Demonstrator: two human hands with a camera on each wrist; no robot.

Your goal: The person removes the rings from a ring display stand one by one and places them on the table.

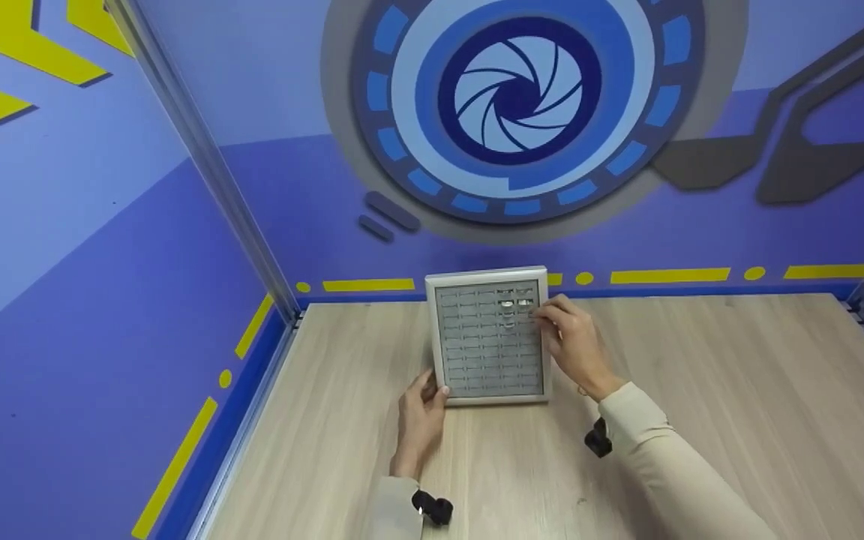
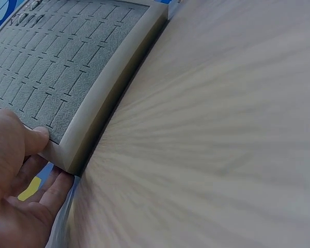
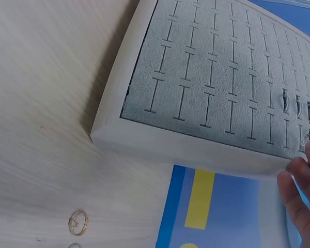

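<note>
A ring display tray with a pale frame and a grey slotted insert leans back, facing me. My left hand grips its lower left corner, the thumb over the front of the frame and the other fingers beneath. At the tray's upper right edge, my right hand pinches a silver ring at a slot. Several silver rings sit in slots near those fingertips, in the top right part of the insert. Most other slots hold nothing.
On the wooden table beside the tray lies a gold-coloured ring, with part of another ring at the view's lower edge. A blue and purple wall with yellow marks rises behind the tray.
</note>
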